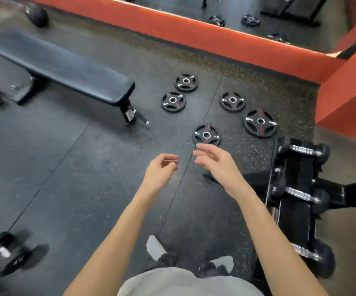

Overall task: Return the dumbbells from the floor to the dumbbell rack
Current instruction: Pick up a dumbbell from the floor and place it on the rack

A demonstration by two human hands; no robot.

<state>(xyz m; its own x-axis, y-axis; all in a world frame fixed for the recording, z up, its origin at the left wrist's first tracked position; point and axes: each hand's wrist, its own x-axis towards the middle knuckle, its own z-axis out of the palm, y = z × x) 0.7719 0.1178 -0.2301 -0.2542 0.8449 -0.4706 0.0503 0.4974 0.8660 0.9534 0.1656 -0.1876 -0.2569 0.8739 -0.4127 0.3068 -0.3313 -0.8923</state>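
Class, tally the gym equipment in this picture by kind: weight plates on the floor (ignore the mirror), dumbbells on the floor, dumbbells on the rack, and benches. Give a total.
Weight plates on the floor: 5
Dumbbells on the floor: 2 (the other by the bench's far end)
Dumbbells on the rack: 3 visible
Benches: 1
Total: 11

A small black round weight plate with a steel centre ring (206, 135) carries a white "5" on each side of its hole. A larger black round weight plate (260, 122) reads "10" on both sides. Other plate markings and the white number on a blurred black dumbbell head (16, 262) are too unclear to read.
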